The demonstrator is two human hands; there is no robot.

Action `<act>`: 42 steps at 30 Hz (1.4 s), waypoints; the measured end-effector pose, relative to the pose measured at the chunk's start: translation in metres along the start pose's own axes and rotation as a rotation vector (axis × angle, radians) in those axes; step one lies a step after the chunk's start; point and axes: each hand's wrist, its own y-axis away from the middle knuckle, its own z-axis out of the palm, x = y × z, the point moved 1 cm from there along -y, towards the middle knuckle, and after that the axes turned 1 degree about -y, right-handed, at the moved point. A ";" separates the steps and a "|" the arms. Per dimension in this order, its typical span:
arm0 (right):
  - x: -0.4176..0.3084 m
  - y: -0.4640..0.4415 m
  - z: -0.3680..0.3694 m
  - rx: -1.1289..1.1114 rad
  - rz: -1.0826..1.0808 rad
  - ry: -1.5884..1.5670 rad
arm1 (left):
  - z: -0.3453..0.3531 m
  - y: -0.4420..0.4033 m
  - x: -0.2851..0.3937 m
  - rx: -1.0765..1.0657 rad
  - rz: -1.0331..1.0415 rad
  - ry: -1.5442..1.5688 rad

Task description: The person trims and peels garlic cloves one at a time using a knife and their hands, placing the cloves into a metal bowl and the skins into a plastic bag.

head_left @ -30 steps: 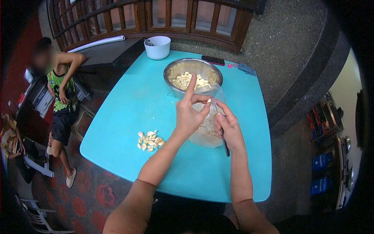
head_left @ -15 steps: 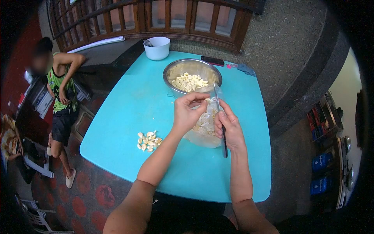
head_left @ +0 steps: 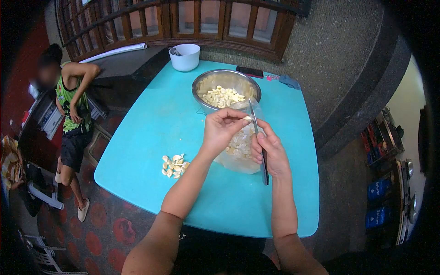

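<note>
Between thumb and fingers, my left hand pinches a garlic clove. My right hand is closed round the black handle of a knife, whose blade points up and away beside the clove. Beneath both hands lies a clear plastic bag with pale garlic skins in it. Just beyond, a steel bowl contains many peeled cloves. A small pile of unpeeled garlic cloves rests on the table to the left of my left forearm.
The turquoise table also bears a white bowl, a dark phone and a grey-blue cloth at its far side. A person in a green top stands to the left. A stone wall rises behind the table.
The clove in my left fingers has shifted slightly and now shows more at the blade. My right hand and the knife have moved only a little.
</note>
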 end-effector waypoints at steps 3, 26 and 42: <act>-0.003 0.002 0.002 -0.044 0.013 -0.121 | -0.004 -0.001 0.000 -0.062 -0.091 0.122; 0.014 0.009 -0.022 0.153 0.072 1.397 | -0.116 -0.087 -0.013 0.114 0.032 -0.950; 0.015 0.008 -0.010 0.170 0.103 1.471 | -0.209 0.076 -0.008 -0.264 -0.496 -1.623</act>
